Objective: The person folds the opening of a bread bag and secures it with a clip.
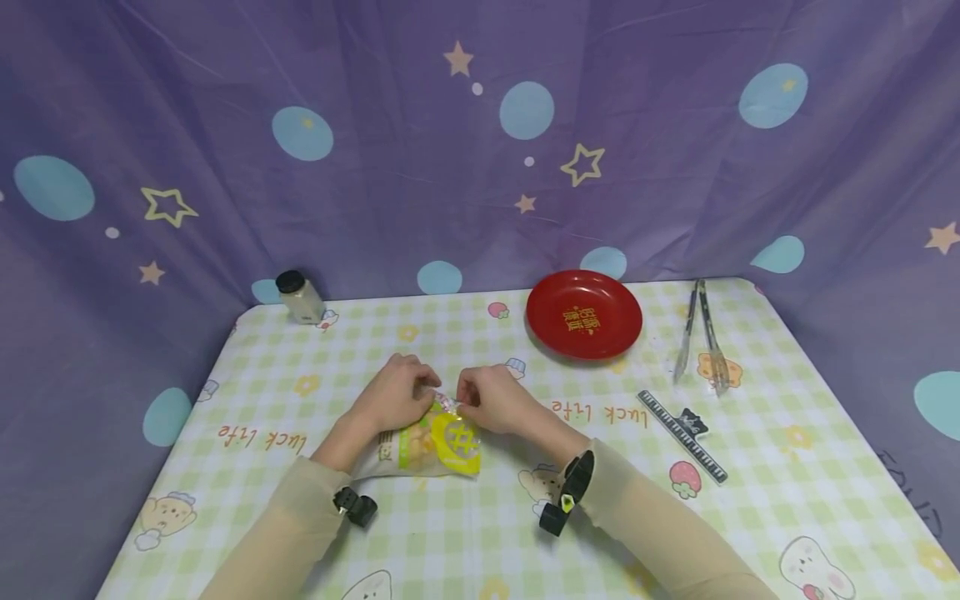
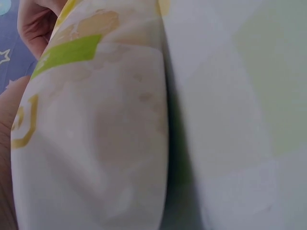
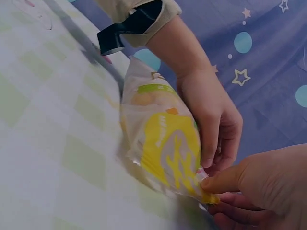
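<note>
A white and yellow plastic food bag [image 1: 431,446] with a green stripe lies on the table between both hands. My left hand [image 1: 397,392] pinches its upper edge, fingers curled. Close beside it, my right hand [image 1: 495,400] pinches the same edge near the bag's right corner. In the right wrist view the right thumb [image 3: 223,179] presses on the bag's corner, with the left hand [image 3: 211,110] gripping just beyond. The bag's pale side [image 2: 110,129] fills much of the left wrist view, where the left fingertips are hidden.
A red plate [image 1: 585,317] sits at the back, right of centre. Metal tongs [image 1: 701,337] lie to its right, and a piano-patterned ruler clip [image 1: 682,435] lies nearer. A jar with a black lid [image 1: 300,297] stands at the back left, before the purple curtain [image 1: 375,208].
</note>
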{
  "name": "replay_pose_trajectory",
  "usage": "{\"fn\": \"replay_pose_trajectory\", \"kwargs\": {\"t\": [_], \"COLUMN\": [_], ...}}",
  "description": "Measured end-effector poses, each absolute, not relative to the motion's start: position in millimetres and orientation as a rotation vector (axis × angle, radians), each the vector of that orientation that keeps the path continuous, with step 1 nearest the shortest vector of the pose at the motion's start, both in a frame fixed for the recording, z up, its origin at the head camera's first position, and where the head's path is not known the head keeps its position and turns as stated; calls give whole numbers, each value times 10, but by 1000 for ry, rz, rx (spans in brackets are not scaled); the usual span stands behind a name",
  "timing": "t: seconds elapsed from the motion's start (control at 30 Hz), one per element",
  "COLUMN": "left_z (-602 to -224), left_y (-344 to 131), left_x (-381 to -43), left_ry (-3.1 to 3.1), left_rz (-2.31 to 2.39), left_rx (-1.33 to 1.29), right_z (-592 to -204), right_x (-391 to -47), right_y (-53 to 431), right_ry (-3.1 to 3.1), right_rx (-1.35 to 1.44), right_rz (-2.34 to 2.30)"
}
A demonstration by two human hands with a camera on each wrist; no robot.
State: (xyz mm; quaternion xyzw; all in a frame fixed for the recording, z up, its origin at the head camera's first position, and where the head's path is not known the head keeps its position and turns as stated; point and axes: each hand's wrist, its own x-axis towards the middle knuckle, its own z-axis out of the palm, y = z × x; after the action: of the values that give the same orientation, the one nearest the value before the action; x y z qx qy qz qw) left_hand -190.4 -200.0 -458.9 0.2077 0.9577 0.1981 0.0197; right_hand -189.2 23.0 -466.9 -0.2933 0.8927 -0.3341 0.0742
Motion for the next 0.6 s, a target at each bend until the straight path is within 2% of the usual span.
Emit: {"fn": "replay_pose_trajectory", "kwargs": {"t": [0.33,0.6], "left_z": [-4648,-4678], "left_y": [-1999,-2044], "left_x": [-1916,-1952], "left_ry": [2971,2945], "left_rz": [624,770], "left_rx": [585,640], "right_z": [-4654,-4712], "right_x": [-1955,-2083], "right_y": [254,188], "right_ry": [2569,2537], "right_rx": [-783,-798], "right_rz": [-1074,-1093]}}
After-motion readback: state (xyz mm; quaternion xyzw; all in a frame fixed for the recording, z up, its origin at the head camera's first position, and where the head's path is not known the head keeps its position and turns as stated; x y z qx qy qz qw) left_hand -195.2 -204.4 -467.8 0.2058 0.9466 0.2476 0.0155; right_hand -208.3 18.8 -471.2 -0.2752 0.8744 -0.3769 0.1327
